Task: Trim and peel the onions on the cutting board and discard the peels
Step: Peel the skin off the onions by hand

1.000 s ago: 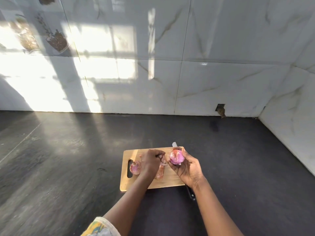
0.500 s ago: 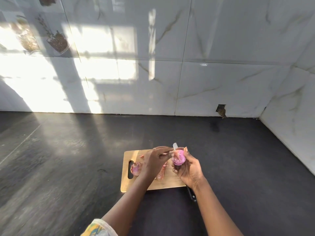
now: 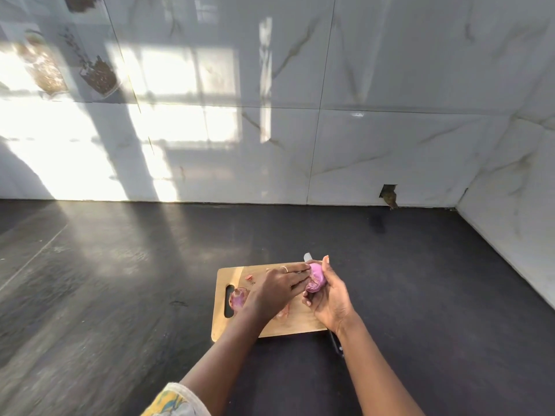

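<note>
A purple onion [image 3: 316,277] is held above the wooden cutting board [image 3: 231,274] in my right hand [image 3: 330,298], whose fingers curl round it. My left hand [image 3: 277,291] reaches across with its fingertips on the onion's left side, pinching at its skin. A second onion [image 3: 238,296], with loose skin, lies on the board next to the handle slot. Small peel scraps [image 3: 249,277] lie on the board's far part, and more peel [image 3: 283,313] shows under my left hand. A knife lies under my hands: its blade tip [image 3: 307,257] shows beyond the onion, its black handle [image 3: 336,343] by my right wrist.
The board sits on a dark countertop [image 3: 120,280]. A white marble-look tiled wall [image 3: 300,115] runs along the back and turns the corner at the right. A small hole in the wall [image 3: 389,195] is at counter level, back right.
My left hand has risen from the board to the onion and now pinches its skin. My right hand has turned the onion a little and lifted it slightly.
</note>
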A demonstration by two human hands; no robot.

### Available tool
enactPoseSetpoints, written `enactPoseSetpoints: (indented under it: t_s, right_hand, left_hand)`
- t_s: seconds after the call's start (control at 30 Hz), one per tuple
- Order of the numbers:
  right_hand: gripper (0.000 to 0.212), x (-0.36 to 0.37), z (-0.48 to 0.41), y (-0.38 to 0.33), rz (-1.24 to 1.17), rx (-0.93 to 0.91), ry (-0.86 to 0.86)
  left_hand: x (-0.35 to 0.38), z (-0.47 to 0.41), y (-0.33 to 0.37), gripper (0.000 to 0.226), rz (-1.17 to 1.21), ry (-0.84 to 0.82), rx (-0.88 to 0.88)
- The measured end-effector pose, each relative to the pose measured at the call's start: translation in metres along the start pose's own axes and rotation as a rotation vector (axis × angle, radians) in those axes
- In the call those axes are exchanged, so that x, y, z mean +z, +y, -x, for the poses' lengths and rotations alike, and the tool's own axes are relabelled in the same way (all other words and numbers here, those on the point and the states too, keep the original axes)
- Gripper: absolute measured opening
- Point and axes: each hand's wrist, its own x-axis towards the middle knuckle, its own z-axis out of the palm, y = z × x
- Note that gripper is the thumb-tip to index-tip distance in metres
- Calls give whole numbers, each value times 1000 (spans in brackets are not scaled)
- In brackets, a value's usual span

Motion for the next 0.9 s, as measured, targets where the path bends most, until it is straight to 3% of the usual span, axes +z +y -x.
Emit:
enactPoseSetpoints:
  t_s: [0.13, 0.37, 0.6, 0.67, 0.77, 0.9]
  right_hand:
    - [43, 2, 0, 0, 13, -8, -6]
    - [39, 4, 2, 1, 76, -20, 27]
    - [33, 6, 2, 2, 37, -5, -6]
    - [40, 4, 2, 2, 15, -7, -16]
    - [30, 2, 2, 1, 18, 12, -19]
    - [27, 4, 0, -3, -20, 3, -44]
  left_hand:
    - [1, 5, 4, 28, 67, 37, -184]
    - [4, 8, 0, 28, -111, -2, -120]
    - [5, 1, 5, 6, -35, 218, -281]
    - [6, 3, 1, 11, 35, 253, -350]
    - [4, 8, 2, 22, 201, 271, -447]
    - [1, 10, 8, 38, 306, 227, -449]
